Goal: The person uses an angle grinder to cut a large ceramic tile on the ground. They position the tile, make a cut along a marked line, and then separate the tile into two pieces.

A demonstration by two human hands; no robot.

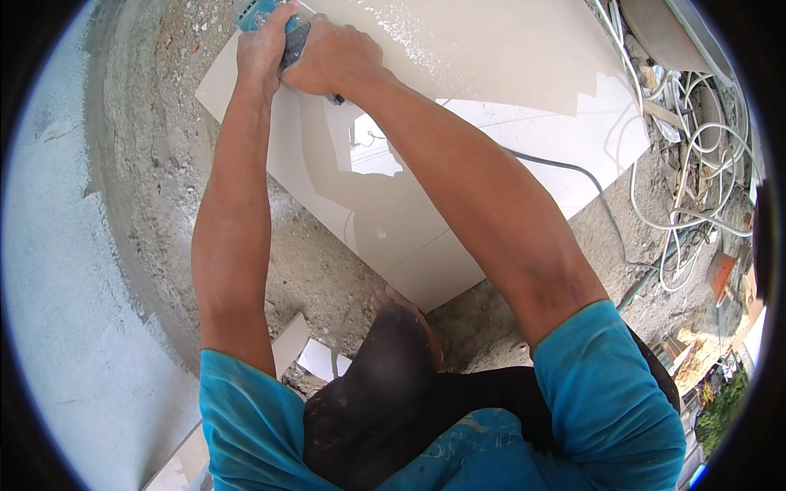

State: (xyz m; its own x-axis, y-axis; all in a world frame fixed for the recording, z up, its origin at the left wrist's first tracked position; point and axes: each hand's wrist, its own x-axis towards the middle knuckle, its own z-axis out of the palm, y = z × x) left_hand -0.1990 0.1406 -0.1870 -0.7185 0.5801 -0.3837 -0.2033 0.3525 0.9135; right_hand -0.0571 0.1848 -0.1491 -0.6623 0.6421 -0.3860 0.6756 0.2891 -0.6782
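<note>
Both my hands are at the far left edge of a large glossy cream tile (pixel 458 139). My left hand (pixel 264 51) is closed round the front of a teal and black handheld power cutter (pixel 293 42). Behind it, my right hand (pixel 337 54) wraps the cutter's dark grip. The tool's front end runs out of the top of the view, and its blade is hidden. White dust (pixel 405 31) is scattered on the tile to the right of my hands. A thin seam crosses the tile surface near its closest corner.
A dark cord (pixel 585 170) runs across the tile to the right. Tangled white cable (pixel 684 217) lies beside a round basin (pixel 667 33). My bare foot (pixel 389 301) rests by the near tile corner. Tile scraps (pixel 321 360) lie near my leg; a pale blue-white wall (pixel 57 245) rises left.
</note>
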